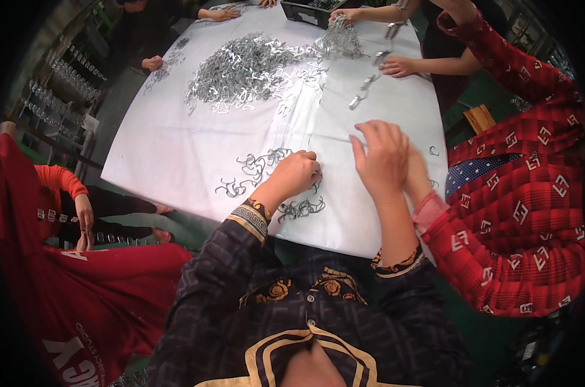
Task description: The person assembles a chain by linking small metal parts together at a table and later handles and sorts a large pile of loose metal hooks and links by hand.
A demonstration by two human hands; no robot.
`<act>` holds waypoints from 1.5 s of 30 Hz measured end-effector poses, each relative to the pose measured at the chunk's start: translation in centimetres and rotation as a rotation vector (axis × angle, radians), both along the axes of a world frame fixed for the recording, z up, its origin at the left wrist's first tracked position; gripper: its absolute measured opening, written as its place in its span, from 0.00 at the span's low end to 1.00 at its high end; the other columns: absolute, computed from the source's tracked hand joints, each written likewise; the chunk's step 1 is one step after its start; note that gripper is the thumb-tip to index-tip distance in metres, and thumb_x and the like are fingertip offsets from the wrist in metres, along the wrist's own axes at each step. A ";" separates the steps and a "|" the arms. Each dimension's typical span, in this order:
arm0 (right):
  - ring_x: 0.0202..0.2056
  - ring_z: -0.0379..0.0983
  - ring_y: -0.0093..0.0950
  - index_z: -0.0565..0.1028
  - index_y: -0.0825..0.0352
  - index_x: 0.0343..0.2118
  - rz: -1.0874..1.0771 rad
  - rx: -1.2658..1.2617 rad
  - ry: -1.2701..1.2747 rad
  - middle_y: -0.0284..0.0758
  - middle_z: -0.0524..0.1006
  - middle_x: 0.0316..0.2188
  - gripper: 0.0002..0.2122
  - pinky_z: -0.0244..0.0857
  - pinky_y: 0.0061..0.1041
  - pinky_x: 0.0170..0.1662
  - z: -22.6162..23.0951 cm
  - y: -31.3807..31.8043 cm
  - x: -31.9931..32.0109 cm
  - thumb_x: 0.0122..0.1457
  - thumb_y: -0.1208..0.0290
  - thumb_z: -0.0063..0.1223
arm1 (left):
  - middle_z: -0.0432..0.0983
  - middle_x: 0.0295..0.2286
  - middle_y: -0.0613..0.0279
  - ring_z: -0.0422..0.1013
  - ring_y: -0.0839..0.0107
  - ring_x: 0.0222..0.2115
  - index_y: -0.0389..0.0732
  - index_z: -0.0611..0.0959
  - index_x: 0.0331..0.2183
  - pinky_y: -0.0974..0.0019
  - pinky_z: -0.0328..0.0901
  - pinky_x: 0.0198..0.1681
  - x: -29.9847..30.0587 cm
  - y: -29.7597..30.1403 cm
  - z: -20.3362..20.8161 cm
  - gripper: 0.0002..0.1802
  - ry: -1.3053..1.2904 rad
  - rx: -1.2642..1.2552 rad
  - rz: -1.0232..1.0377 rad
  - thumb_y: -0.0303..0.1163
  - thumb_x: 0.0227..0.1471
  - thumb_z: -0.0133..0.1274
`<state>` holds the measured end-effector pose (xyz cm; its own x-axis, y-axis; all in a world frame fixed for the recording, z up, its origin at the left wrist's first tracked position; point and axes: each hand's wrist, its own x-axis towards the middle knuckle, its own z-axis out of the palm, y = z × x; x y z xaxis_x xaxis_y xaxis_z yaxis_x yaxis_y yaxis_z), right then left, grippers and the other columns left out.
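Note:
Small curved metal hooks (257, 164) lie loosely scattered on the white tabletop (195, 148) beside my left hand (293, 175). That hand is closed, its fingertips pinched down near the table; bits of metal show at the fingers, but what they hold is mostly hidden. Closer to the table's front edge, a small heap of hooks (302, 208) sits just below the left hand. My right hand (384, 161) is raised over the right part of the table, thumb apart from the fingers, with nothing visible in it. Its outline is slightly blurred.
A large pile of hooks (241, 71) covers the table's far middle. A black crate (308, 13) stands at the far edge. Close on my right, a co-worker's red plaid sleeve (492, 238) reaches behind my right hand. Other people's hands (399, 66) work along the far side.

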<state>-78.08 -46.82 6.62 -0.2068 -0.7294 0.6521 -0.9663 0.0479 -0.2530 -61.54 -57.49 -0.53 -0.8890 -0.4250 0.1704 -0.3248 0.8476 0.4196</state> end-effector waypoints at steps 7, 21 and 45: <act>0.44 0.67 0.38 0.72 0.64 0.43 0.307 0.050 -0.270 0.39 0.72 0.40 0.23 0.58 0.37 0.47 -4.6 4.2 3.2 0.42 0.64 0.66 | 0.71 0.46 0.50 0.64 0.52 0.49 0.39 0.78 0.44 0.51 0.55 0.53 7.6 -1.8 -2.6 0.22 0.242 -0.143 0.695 0.40 0.48 0.56; 0.66 0.36 0.45 0.50 0.68 0.63 0.024 0.459 -0.174 0.47 0.46 0.65 0.50 0.29 0.54 0.63 -13.0 1.4 9.1 0.44 0.35 0.53 | 0.61 0.55 0.44 0.53 0.51 0.59 0.38 0.66 0.56 0.58 0.52 0.58 6.2 -0.3 -3.5 0.32 0.424 0.675 0.296 0.41 0.53 0.52; 0.60 0.55 0.46 0.63 0.73 0.55 -0.059 0.318 -0.226 0.51 0.61 0.57 0.29 0.45 0.41 0.62 -14.9 4.0 -11.6 0.59 0.55 0.48 | 0.63 0.50 0.44 0.53 0.47 0.57 0.39 0.73 0.49 0.46 0.48 0.60 -5.1 0.7 -4.5 0.53 0.112 -0.076 -0.095 0.67 0.27 0.62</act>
